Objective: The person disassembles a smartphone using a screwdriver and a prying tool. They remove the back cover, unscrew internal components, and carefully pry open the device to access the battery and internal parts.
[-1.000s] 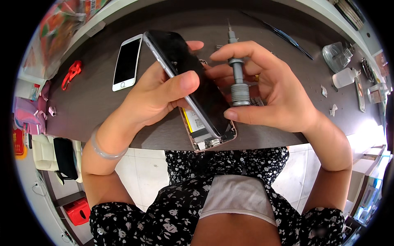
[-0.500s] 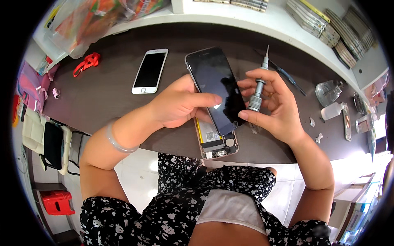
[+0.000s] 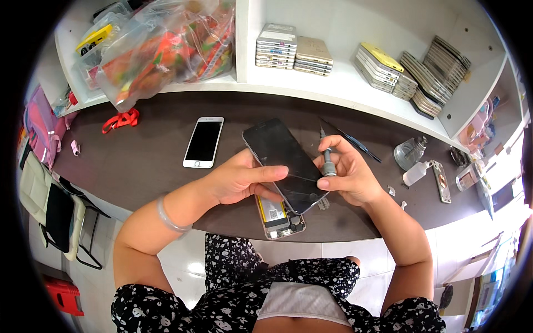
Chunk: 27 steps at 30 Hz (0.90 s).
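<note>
My left hand point(image 3: 244, 180) grips a phone with a glossy black front point(image 3: 282, 158), thumb across the glass and fingers behind it. The phone slants, its lower end toward my right hand point(image 3: 351, 177). That hand is closed round a grey screwdriver point(image 3: 328, 165), its thin tip pointing away from me. My right thumb reaches the phone's lower right edge. Beneath the black phone lies an opened phone body point(image 3: 275, 217), showing its battery and inner parts; its upper part is hidden. A white phone with a dark screen point(image 3: 204, 141) rests on the table to the left.
Blue tweezers point(image 3: 360, 145), a glass bottle point(image 3: 410, 152), a white squeeze bottle point(image 3: 416, 173) and a phone shell point(image 3: 441, 182) lie at the right. Stacked phones point(image 3: 276, 47) and a plastic bag point(image 3: 166, 53) occupy the shelf. A red strap point(image 3: 121, 120) lies at the far left.
The view has tilted up, showing more shelf. My right hand and the screwdriver have come closer to the black phone. A small white mark by my left thumb no longer shows.
</note>
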Available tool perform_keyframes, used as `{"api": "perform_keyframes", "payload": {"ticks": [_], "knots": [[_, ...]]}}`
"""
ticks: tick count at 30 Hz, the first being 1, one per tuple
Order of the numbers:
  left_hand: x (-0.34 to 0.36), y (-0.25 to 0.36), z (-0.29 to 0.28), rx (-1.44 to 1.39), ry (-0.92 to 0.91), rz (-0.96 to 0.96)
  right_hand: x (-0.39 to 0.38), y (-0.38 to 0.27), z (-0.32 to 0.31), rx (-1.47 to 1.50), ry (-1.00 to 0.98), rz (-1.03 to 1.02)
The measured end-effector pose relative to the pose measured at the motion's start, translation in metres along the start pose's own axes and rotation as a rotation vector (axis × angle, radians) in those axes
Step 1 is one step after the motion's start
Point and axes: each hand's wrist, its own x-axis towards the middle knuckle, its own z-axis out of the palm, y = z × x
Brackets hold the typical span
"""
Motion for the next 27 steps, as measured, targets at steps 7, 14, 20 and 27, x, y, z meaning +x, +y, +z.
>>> {"api": "perform_keyframes", "payload": {"ticks": [7, 14, 20, 27], "knots": [[0.001, 0.000, -0.014, 0.162, -0.117, 0.024, -0.008, -0.015, -0.012, 0.105, -0.159, -0.076], [0.009, 0.004, -0.027, 0.194, -0.039, 0.157, -0.016, -0.025, -0.012, -0.217, 0.045, -0.384], [0.017, -0.006, -0.029, 0.031, -0.064, 0.227, -0.014, -0.027, 0.010, -0.358, 0.409, -0.559], [0.012, -0.005, -0.030, -0.231, -0.203, 0.248, -0.006, -0.030, 0.051, -0.357, 0.365, -0.642]]}}
